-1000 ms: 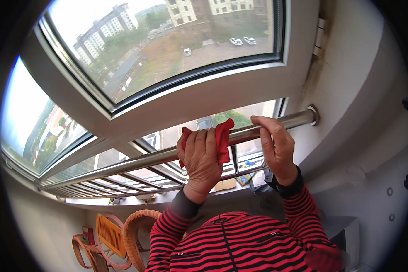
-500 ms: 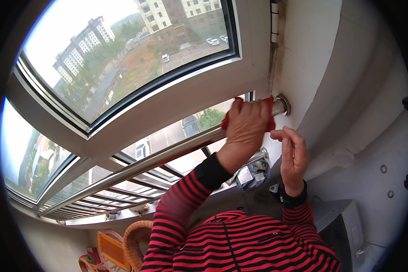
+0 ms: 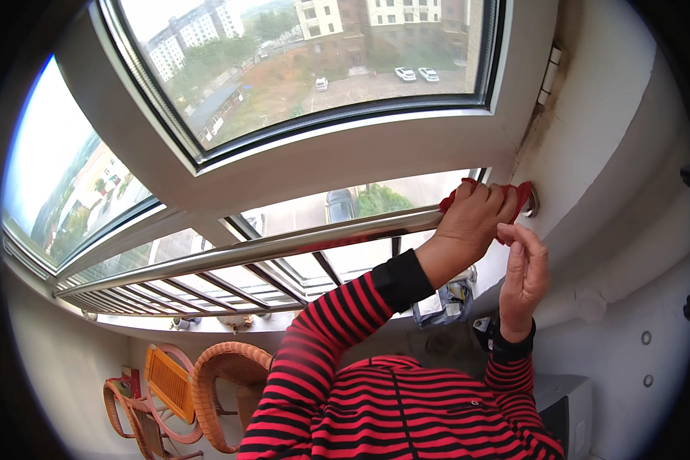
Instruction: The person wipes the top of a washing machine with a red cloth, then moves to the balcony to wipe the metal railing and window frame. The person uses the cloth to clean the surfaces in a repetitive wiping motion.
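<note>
My left hand [image 3: 471,230] is wrapped over the top of a shiny metal handrail [image 3: 284,247], with a red cloth [image 3: 523,195] pressed between palm and rail. The cloth reaches the round wall flange [image 3: 533,201] at the rail's right end and partly hides it. Just below, my right hand [image 3: 525,272] is raised with loosely bent fingers, the thumb apart from them. Its fingertips are close to the cloth's lower edge; whether they touch it I cannot tell.
Beyond the rail is a large framed window [image 3: 322,134]. Vertical bars [image 3: 268,284] run below the rail. A blue-grey package [image 3: 446,303] lies on the sill. Wicker chairs [image 3: 234,360] stand at lower left, a grey boxy appliance [image 3: 579,402] at lower right.
My left hand has slid the red cloth along the rail to the flange, covering the bare bit of rail there. The right hand keeps close beside it. The view has turned somewhat.
</note>
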`<state>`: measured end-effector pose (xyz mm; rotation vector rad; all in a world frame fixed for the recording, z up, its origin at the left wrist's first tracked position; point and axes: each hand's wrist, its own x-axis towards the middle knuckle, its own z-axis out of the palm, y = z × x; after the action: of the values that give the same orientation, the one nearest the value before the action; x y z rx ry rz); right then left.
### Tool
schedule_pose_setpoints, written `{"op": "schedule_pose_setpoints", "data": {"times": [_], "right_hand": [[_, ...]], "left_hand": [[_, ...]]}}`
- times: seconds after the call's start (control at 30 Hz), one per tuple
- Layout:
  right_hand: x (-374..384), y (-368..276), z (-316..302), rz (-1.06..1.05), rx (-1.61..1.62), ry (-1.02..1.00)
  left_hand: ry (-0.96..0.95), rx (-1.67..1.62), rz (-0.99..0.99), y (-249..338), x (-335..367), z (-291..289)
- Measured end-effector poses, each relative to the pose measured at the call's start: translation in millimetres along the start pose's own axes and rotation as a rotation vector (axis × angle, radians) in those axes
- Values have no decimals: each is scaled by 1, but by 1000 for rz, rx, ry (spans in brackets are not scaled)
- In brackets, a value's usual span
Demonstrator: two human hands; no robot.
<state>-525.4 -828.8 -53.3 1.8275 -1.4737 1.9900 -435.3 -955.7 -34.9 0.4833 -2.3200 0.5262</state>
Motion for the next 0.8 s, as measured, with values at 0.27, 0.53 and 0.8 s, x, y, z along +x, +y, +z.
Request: {"op": "schedule_pose_setpoints", "data": {"times": [0.27,0.53,0.8], "right_hand": [[12,-5,28,-93,30,-78],[35,-9,82,-202,-12,-151],[58,-9,130,-261,-138,-257]], "left_hand": [[-75,-103,-71,-65,-79,-78],[-23,82,-250,-109,-166,-151],[-33,204,-390,-156,-255,-210]]}}
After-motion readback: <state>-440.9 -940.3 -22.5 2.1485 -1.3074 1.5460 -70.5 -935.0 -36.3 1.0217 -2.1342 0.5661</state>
